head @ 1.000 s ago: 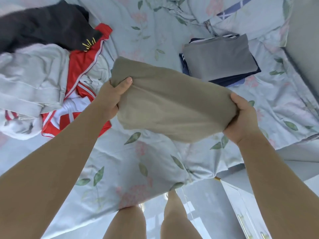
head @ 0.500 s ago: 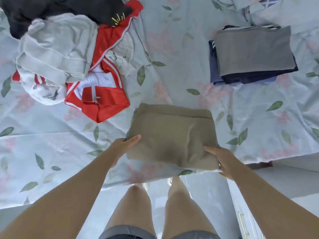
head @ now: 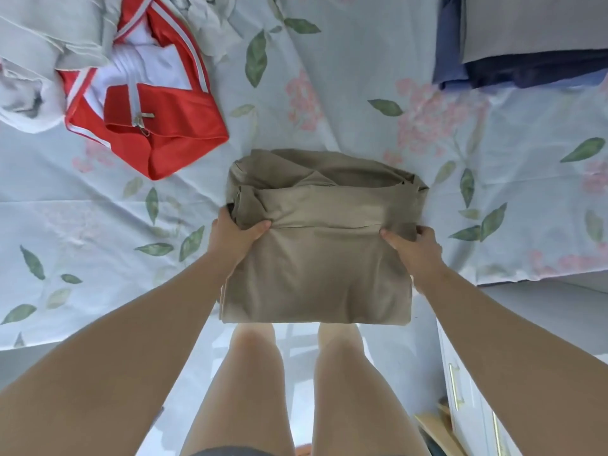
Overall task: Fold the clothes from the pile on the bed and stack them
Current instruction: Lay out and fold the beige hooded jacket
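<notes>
**Both hands pinch the folded garment at the bed's near edge**

Head view: the tan garment (head: 316, 258) lies half on the bed (head: 329, 77), and its near part hangs past the edge above the person's legs. It is folded into a rough rectangle. Looser layers are bunched along its far side, and a fold line runs across it from hand to hand.

The left hand (head: 230, 236) grips the left edge, with the thumb on top and the fingers (head: 224, 214) curled round the side. The right hand (head: 419, 248) grips the right edge the same way, thumb pressed on the cloth. Both hands are clamped on the garment, one at each end of the fold line.

The stack (head: 526, 60) sits at the far right, well apart from the garment, with a grey piece on top of navy ones. It lies forward and to the right of the fingers, so the right hand is nearer to it. The garment's long axis runs left to right and looks roughly in line with the stack's near edge. Carrying it over should therefore need little turning.

The pile lies at the far left. It includes a red jacket (head: 171, 126), which is close to the garment's far left corner but not touching it, and pale clothes (head: 49, 44) beyond that.

The garment looks nearly folded. The bunched far layers may need one more fold or some smoothing before it goes on the stack.
</notes>
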Demonstrator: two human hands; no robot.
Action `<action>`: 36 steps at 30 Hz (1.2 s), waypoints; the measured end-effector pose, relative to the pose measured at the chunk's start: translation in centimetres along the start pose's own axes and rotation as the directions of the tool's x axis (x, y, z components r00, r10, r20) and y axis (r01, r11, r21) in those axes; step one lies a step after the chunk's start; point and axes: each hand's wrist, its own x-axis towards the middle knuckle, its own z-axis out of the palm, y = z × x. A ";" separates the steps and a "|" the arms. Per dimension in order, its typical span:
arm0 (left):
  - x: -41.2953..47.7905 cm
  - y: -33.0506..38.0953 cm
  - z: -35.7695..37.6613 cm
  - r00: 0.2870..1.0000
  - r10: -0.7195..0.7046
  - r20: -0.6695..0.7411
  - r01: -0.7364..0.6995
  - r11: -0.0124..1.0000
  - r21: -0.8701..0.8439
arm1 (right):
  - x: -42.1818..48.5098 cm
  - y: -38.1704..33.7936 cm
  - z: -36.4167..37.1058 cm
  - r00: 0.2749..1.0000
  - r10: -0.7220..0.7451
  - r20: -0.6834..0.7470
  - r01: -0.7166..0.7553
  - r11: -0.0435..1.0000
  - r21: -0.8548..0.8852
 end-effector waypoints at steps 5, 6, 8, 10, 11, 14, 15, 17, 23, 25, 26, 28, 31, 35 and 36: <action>-1.8 0.4 1.3 0.940 0.121 -0.318 -0.086 0.989 0.119 | -0.1 0.0 0.7 0.973 -0.195 -0.127 0.176 0.973 -0.149; -2.3 0.3 1.3 0.938 0.078 -0.339 -0.040 0.992 0.117 | -0.2 0.1 0.6 0.968 -0.208 -0.142 0.186 0.971 -0.149; -3.0 0.3 0.9 0.945 -0.048 -0.324 0.103 0.983 0.154 | -0.3 0.0 0.3 0.959 -0.231 -0.162 0.207 0.966 -0.155; -3.5 0.5 0.4 0.958 -0.082 -0.275 0.150 0.961 0.235 | -0.2 -0.4 -0.1 0.949 -0.283 -0.137 0.248 0.942 -0.226; -3.7 0.9 0.2 0.964 -0.045 -0.263 0.113 0.962 0.248 | -0.1 -0.7 -0.3 0.942 -0.315 -0.118 0.278 0.926 -0.254; -3.7 3.3 -0.5 0.937 0.127 -0.324 -0.083 0.986 0.148 | 0.1 -2.3 -1.1 0.902 -0.396 -0.173 0.374 0.916 -0.146; -3.4 4.3 -0.8 0.913 0.193 -0.360 -0.162 0.980 0.115 | 0.2 -2.8 -1.3 0.886 -0.409 -0.216 0.401 0.912 -0.084; -2.4 6.3 -1.2 0.857 0.317 -0.405 -0.301 0.948 0.105 | 0.3 -3.7 -1.5 0.869 -0.406 -0.283 0.427 0.904 0.013; 0.3 4.3 -0.1 0.994 -0.033 -0.105 0.042 0.995 0.087 | 1.2 -2.9 -1.0 0.979 -0.191 -0.067 0.199 0.968 0.152; -0.1 2.6 0.2 0.992 -0.120 -0.033 0.119 0.993 -0.023 | 0.8 -1.6 -0.5 0.996 -0.066 -0.053 0.069 0.996 0.060; -0.3 2.0 0.3 0.990 -0.141 0.010 0.142 0.986 -0.083 | 0.5 -1.0 -0.2 0.999 -0.034 -0.042 0.034 0.999 0.000; -0.5 1.9 0.1 0.979 -0.185 0.087 0.195 0.973 -0.122 | 0.2 -0.2 0.5 1.000 -0.019 0.001 0.019 1.000 -0.019; -0.1 2.7 0.0 0.955 -0.227 0.193 0.243 0.968 -0.068 | 0.4 -0.4 0.7 0.998 -0.029 0.063 0.023 0.996 0.089; -0.5 5.0 -0.1 0.906 -0.263 0.333 0.318 0.940 -0.123 | 0.4 -1.7 -0.6 0.991 -0.119 0.062 0.116 0.992 0.057; -0.9 5.9 0.0 0.905 -0.248 0.346 0.310 0.941 -0.135 | 0.3 -2.2 -1.4 0.987 -0.156 0.048 0.154 0.987 0.045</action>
